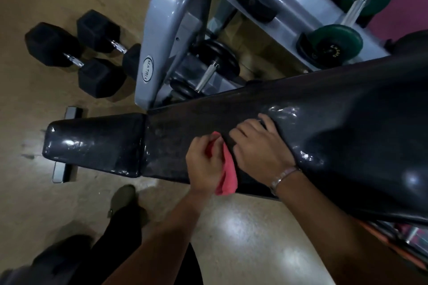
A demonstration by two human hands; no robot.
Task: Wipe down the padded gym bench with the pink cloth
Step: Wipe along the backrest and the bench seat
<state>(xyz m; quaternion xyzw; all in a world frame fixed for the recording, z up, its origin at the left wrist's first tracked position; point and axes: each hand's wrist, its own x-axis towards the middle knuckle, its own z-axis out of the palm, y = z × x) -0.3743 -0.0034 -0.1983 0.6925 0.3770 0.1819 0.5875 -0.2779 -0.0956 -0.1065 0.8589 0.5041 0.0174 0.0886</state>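
Observation:
The black padded gym bench (176, 127) runs from the left middle to the right edge, its seat pad at the left and its long back pad rising to the right. My left hand (205, 164) is closed on the pink cloth (228, 176), pressing it on the near side of the back pad, with the cloth hanging down over the pad's edge. My right hand (259, 148), a bracelet at its wrist, lies flat on the pad just to the right of the cloth, fingers spread and holding nothing.
A grey dumbbell rack (162, 30) stands right behind the bench, with black (208, 71) and green (342, 30) dumbbells on it. Two black hex dumbbells (76, 53) lie on the tan floor at the left. My legs and a shoe (122, 199) are below the bench.

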